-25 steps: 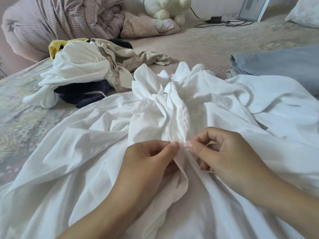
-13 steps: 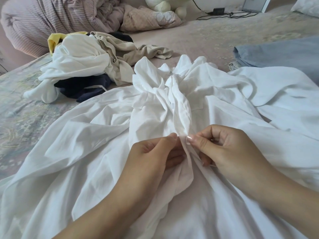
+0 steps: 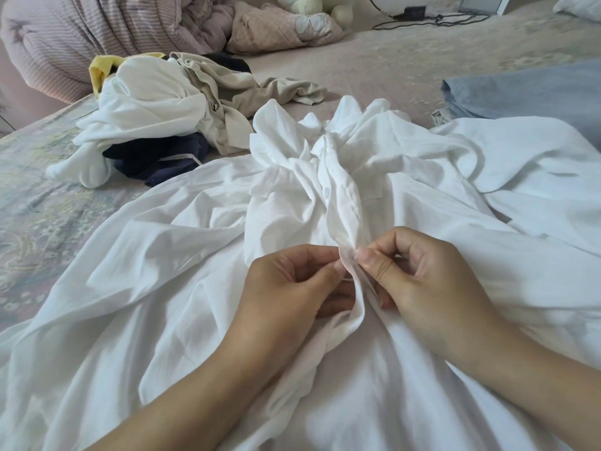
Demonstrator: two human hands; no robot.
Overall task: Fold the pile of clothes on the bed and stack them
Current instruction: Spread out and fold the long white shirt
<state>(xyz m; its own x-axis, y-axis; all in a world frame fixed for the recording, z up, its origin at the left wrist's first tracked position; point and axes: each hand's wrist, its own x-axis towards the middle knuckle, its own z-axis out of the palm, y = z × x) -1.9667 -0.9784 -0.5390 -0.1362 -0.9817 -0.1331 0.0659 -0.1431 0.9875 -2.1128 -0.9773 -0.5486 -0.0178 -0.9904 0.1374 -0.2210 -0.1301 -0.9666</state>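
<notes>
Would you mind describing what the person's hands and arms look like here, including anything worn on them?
Both forearms are bare as far as the frame shows, with no sleeves in view. The left hand and right hand wear no gloves, and no rings, watch or bracelets are visible. The fingernails that show are short and look unpainted, for instance on the right thumb.

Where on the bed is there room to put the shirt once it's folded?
Bare bed shows between the beige garment and the blue folded cloth, up to the black cable. Another bare strip lies at the left edge, below the pile of clothes. The white shirt crowds the whole near side.
</notes>
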